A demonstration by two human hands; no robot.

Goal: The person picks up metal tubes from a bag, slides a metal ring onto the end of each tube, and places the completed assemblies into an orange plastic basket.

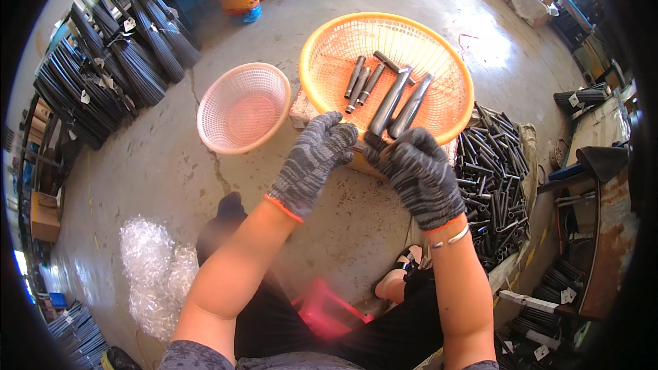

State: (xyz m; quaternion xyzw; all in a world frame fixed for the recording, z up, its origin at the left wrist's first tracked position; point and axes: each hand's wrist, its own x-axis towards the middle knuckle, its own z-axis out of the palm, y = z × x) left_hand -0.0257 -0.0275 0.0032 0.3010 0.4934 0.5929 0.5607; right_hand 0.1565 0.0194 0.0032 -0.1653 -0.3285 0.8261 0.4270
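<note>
Left hand: grey knitted glove with orange cuff; fingers curled together at the near rim of the orange basket, tips just beside the lower ends of the 2 long tubes. Whether they pinched a tube could not be told.

Right hand: matching glove, metal bangle at the wrist; fingers bent inward and closed around the lower ends of 2 long dark metal tubes, which ran up and away from the fingertips into the orange basket, lying side by side and touching.

Short dark tubes: about 4, lying loose on the basket floor, beyond the left fingertips and apart from them.

Pink basket: smaller, on the concrete floor, left of the left fingers and just beside the orange basket.

Heap of dark tubes: on the floor, right of the right hand, near it.

Bundled long rods: far left, well apart from both hands.

Clear plastic wrap: on the floor, below the left forearm.
</note>
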